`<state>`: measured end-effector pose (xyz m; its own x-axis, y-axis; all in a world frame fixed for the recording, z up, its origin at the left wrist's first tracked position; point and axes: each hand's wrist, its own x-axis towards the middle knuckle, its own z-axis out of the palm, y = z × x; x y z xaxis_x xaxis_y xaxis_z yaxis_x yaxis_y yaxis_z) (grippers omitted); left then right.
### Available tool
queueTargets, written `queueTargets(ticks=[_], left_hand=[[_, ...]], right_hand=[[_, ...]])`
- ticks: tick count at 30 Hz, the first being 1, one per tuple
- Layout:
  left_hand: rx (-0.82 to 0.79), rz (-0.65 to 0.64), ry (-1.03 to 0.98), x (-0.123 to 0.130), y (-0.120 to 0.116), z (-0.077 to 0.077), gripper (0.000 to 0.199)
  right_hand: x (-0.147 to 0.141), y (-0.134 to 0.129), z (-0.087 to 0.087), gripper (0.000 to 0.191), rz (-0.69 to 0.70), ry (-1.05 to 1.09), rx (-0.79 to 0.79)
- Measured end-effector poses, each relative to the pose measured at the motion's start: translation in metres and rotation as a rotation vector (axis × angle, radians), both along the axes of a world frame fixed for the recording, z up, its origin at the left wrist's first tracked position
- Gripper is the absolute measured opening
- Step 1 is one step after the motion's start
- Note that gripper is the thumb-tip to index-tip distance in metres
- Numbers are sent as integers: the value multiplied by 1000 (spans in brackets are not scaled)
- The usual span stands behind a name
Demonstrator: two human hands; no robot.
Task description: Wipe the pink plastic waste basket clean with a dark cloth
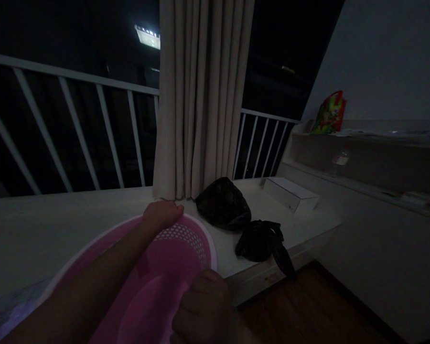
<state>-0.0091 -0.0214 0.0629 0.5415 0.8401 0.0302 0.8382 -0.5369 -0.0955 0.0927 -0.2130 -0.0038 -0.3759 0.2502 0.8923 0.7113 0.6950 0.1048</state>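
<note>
A large pink plastic basket [154, 267] with a perforated band below its rim fills the lower middle of the view, tilted so that I look into it. My left hand [164, 213] grips the far rim, the forearm crossing over the opening. My right hand [200, 306] is closed at the near right side of the rim; its fingers are curled and the hand hides that part of the edge. Just beyond the basket lie a black plastic bag [224, 204] and a smaller tied black bag [260, 241], both apart from my hands.
A white box [290, 193] stands on the pale window ledge [236, 260]. Behind hang a beige curtain [200, 95] and a white railing [103, 119]. A shelf at right bears a colourful bag [328, 114] and a clear bottle [340, 158]. Brown floor [290, 310] shows below.
</note>
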Motion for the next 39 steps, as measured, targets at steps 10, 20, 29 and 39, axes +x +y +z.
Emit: queueTargets(ticks=[10,20,29,39], left_hand=[[67,-17,134,4,-5,4,49],[99,-49,136,2,-3,-3,48],[112,-76,150,5,-4,-2,50],[101,-71,129,4,-3,-2,47]], right_hand=[[0,-5,10,24,3,19,-53],[3,-4,7,24,38,-32,-69],[11,-3,9,19,10,-97,-193],[14,-1,11,20,8,-23,-222]])
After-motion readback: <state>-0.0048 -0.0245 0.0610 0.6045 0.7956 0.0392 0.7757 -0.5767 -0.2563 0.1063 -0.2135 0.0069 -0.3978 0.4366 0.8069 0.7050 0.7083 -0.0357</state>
